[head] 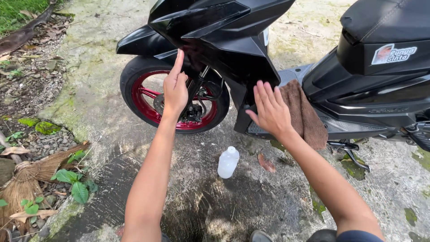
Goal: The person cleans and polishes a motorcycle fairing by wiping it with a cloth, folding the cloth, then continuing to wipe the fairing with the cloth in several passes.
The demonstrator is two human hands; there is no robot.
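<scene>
A black scooter [233, 49] stands on wet concrete, its front wheel [148, 96] with a red rim at the left. My left hand [174, 87] is raised in front of the wheel, index finger stretched up onto the black front panel, holding nothing. My right hand [270, 110] lies flat with fingers spread against the lower edge of the black side panel. A brown cloth [304, 114] hangs over the footboard just right of that hand, touching it at most at the edge. A small white plastic bottle [228, 162] stands on the ground below, between my arms.
The scooter's side stand [354, 157] rests on the concrete at the right. A straw broom [31, 179] and green plants [74, 179] lie at the left edge, beside gravel and dry leaves. A dark wet patch [224, 206] spreads over the concrete near me.
</scene>
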